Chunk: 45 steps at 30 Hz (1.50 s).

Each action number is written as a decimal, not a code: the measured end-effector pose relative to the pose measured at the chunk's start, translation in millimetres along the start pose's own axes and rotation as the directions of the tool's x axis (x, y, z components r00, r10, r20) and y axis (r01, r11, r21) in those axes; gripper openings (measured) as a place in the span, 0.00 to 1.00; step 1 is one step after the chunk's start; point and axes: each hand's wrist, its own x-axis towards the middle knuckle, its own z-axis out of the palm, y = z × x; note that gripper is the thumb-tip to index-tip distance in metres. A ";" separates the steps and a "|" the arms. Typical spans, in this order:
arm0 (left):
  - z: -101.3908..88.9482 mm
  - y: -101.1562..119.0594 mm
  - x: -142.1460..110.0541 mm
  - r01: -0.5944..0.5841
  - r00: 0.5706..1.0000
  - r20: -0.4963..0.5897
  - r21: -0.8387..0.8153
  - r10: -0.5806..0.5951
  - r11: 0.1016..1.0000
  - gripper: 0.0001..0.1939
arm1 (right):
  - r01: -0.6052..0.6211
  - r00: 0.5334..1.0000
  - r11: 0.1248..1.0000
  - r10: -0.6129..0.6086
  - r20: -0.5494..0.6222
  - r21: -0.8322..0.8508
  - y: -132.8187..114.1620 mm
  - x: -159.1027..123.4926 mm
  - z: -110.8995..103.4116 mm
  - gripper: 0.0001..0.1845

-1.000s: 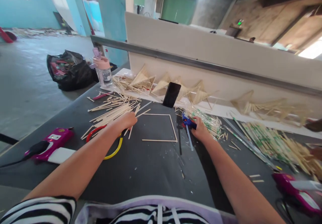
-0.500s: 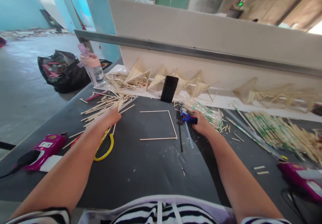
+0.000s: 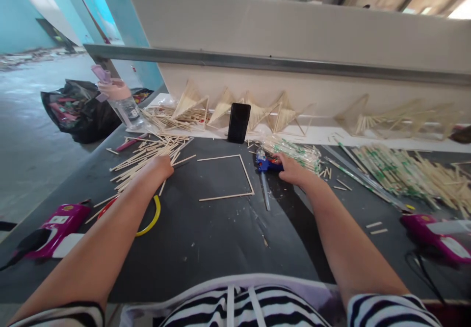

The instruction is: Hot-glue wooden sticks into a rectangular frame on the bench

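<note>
My left hand (image 3: 161, 168) rests at the near right edge of a loose pile of thin wooden sticks (image 3: 142, 159). Its fingers curl down among the sticks, and the back of the hand hides what they pinch. At right, my right hand (image 3: 292, 171) has its fingers closed round the handle of a blue glue gun (image 3: 268, 164), low over the table. A clear glue stick (image 3: 265, 194) trails from the gun toward me. Between my hands lies a three-sided frame of sticks (image 3: 247, 174), its left side open. Yellow-handled scissors (image 3: 157, 212) lie partly under my left forearm.
A black phone (image 3: 239, 123) stands upright at the back, before several stick models (image 3: 285, 113). A bottle (image 3: 123, 104) stands back left. Magenta devices (image 3: 61, 229) with cords sit on both sides. Bagged sticks (image 3: 294, 151) and stick bundles (image 3: 393, 172) lie at right.
My right hand has lowered the glue gun toward the table. The left hand stays at the stick pile. The view has turned slightly, shifting everything a little left.
</note>
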 end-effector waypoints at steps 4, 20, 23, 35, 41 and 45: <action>-4.7 7.6 -7.4 0.062 0.998 0.021 0.079 -0.064 0.995 0.19 | 0.009 0.997 0.998 -0.014 -0.078 -0.056 -8.5 -4.0 -13.3 0.32; -6.8 66.5 5.5 -0.291 0.942 -0.205 -0.093 0.267 0.952 0.17 | 0.288 0.957 0.955 -0.290 -0.028 -0.070 -121.9 -50.9 -5.8 0.08; 2.2 70.0 5.5 -0.343 0.922 -0.217 -0.081 0.319 0.936 0.17 | 0.299 0.954 0.952 -0.299 0.015 -0.064 -117.1 -53.4 -4.4 0.09; 10.5 77.8 10.9 -0.405 0.898 -0.201 -0.038 0.390 0.913 0.15 | 0.414 0.909 0.907 -0.407 0.090 -0.076 -118.5 -49.4 12.6 0.07; 9.8 75.4 10.8 -0.406 0.898 -0.182 0.010 0.401 0.914 0.13 | 0.440 0.898 0.887 -0.433 0.082 -0.140 -116.6 -50.2 10.3 0.07; 4.2 68.9 7.1 -0.404 0.910 -0.093 0.013 0.403 0.915 0.13 | 0.472 0.881 0.862 -0.468 0.065 -0.186 -113.6 -47.9 12.5 0.09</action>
